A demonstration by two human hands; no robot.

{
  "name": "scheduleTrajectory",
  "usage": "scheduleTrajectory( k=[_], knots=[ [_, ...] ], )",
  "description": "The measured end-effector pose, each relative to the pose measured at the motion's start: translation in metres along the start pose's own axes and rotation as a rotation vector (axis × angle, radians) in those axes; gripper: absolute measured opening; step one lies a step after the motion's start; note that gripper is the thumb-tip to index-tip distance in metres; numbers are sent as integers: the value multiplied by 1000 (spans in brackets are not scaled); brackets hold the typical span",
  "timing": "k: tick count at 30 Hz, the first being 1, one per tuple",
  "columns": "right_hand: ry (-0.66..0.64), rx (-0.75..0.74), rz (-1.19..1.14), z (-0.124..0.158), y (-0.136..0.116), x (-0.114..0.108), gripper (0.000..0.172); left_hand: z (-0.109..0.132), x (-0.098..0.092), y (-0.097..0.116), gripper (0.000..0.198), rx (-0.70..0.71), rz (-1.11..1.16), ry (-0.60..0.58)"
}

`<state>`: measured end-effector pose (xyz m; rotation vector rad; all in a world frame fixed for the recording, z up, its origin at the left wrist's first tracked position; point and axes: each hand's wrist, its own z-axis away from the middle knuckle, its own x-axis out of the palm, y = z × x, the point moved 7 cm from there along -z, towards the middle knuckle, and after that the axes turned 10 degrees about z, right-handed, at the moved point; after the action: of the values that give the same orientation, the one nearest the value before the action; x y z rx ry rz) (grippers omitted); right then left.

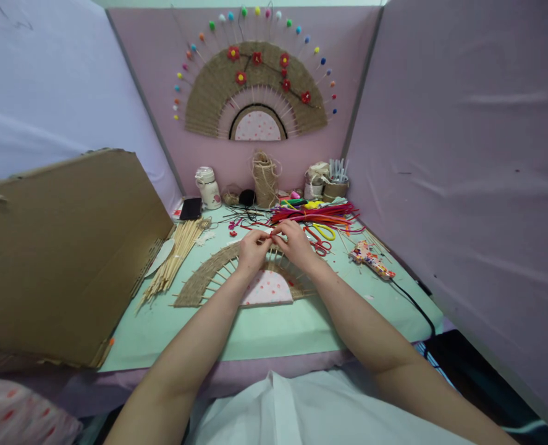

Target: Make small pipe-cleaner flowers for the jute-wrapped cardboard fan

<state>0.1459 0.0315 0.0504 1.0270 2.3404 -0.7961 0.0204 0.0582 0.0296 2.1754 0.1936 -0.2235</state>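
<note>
My left hand [252, 252] and my right hand [296, 246] meet above the far edge of a half-round fan [198, 289] of burlap and thin sticks. Both hands are closed, fingertips pinching a small red piece [270, 234] that looks like pipe cleaner; its shape is mostly hidden by the fingers. A white panel with pink dots [274, 289] forms the fan's base, between my forearms. Just beyond my hands lies a bundle of red and pink pipe cleaners [320, 214]. Red-handled scissors [320, 246] rest right of my right hand.
A glue gun with a flowered pattern [370, 259] lies at right, its black cord running off the table. Bamboo sticks [174, 259] and a large cardboard sheet [65, 259] are at left. Behind stand a white bottle [207, 187] and twine roll [265, 179]; a finished fan [209, 93] hangs above.
</note>
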Motion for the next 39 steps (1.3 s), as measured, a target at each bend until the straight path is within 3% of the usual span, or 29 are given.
scheduleTrajectory(
  k=[4,9,17,25,32,39],
  knots=[
    [-12,9,28,-1,3,-2,6,-2,5,-1,11,-10,84,-76],
    [-55,14,41,-1,5,1,7,-2,5,-16,9,-83,140,-47],
    [-189,76,65,0,13,11,11,0,6,-5,8,78,-100,-82],
    [-240,101,33,2,24,19,11,3,12,0,10,166,-117,-161],
    [-57,171,-169,-6,28,-8,11,-1,6,-8,9,97,52,-101],
    [-159,65,-82,-7,24,-11,8,-2,15,-15,11,38,102,-211]
  ],
)
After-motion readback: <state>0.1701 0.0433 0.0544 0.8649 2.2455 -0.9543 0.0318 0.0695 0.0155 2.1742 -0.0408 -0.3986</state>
